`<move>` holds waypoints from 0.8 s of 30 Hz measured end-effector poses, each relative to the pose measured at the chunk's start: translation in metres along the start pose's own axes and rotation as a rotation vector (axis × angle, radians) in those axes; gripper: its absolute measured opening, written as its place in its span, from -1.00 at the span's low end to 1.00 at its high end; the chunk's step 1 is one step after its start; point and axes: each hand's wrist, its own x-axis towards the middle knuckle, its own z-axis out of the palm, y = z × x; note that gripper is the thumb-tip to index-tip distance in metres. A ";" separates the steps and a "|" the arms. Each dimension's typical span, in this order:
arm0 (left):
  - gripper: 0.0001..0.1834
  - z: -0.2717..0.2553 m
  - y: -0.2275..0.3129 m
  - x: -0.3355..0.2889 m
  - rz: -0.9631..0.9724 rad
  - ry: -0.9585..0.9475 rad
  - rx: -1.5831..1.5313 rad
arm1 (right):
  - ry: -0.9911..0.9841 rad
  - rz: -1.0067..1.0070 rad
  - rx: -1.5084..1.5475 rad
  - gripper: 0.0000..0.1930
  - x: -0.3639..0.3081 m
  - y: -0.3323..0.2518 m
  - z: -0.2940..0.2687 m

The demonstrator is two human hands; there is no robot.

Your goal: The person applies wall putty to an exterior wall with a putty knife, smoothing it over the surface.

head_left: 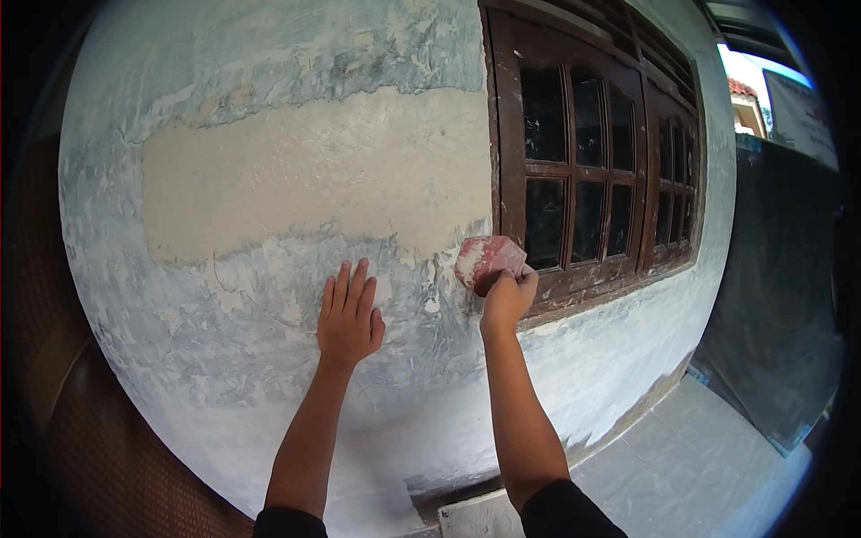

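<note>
Head view: the right hand (509, 300) grasps a flat reddish tool (490, 258) smeared with white, held at the wall (242, 332) beside the window's lower left corner. The left hand (348, 318) holds nothing, fingers extended, palm toward the wall. Above spreads a smooth beige patch (314, 179) amid mottled grey-white; rightward, a brown wooden window (569, 170) with dark panes, pale floor (682, 448) and dark sheeting (771, 287); leftward, a brown woven panel (126, 448).

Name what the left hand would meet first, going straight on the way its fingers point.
The left hand would likely meet the beige patch on the wall, directly above it; whether it now touches the wall is unclear.
</note>
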 end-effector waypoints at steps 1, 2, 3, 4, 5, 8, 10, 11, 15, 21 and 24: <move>-0.47 -0.001 -0.001 -0.001 -0.004 0.000 0.014 | 0.004 0.044 0.024 -0.76 -0.002 0.001 -0.008; -0.47 -0.001 -0.001 0.000 -0.003 0.000 0.007 | 0.009 0.042 0.021 -0.76 0.000 0.006 -0.016; -0.47 -0.002 0.000 0.001 0.000 0.004 -0.006 | -0.002 0.016 -0.023 -0.79 0.003 0.012 -0.021; -0.47 -0.002 0.001 0.002 0.002 0.007 -0.020 | -0.014 -0.009 -0.067 -0.83 0.004 0.018 -0.027; -0.47 -0.002 0.001 0.000 0.002 0.003 -0.020 | -0.014 -0.006 -0.070 -0.83 0.001 0.018 -0.029; -0.46 -0.003 0.008 -0.004 -0.024 -0.022 -0.067 | -0.072 0.005 -0.028 -0.84 -0.011 0.021 -0.037; -0.46 -0.006 0.019 -0.008 -0.073 -0.052 -0.087 | -0.105 -0.048 -0.056 -0.84 -0.021 0.025 -0.047; -0.46 -0.008 0.025 -0.013 -0.081 -0.064 -0.084 | -0.111 -0.037 -0.064 -0.84 -0.027 0.025 -0.053; -0.52 -0.012 0.056 -0.042 -0.063 -0.181 -0.154 | -0.098 0.042 -0.083 -0.86 -0.040 0.026 -0.086; -0.65 -0.012 0.114 -0.120 -0.042 -0.273 -0.364 | -0.137 0.233 -0.136 -0.87 -0.069 0.028 -0.149; -0.68 -0.006 0.152 -0.155 -0.083 -0.360 -0.504 | -0.161 0.272 -0.267 -0.85 -0.072 0.061 -0.196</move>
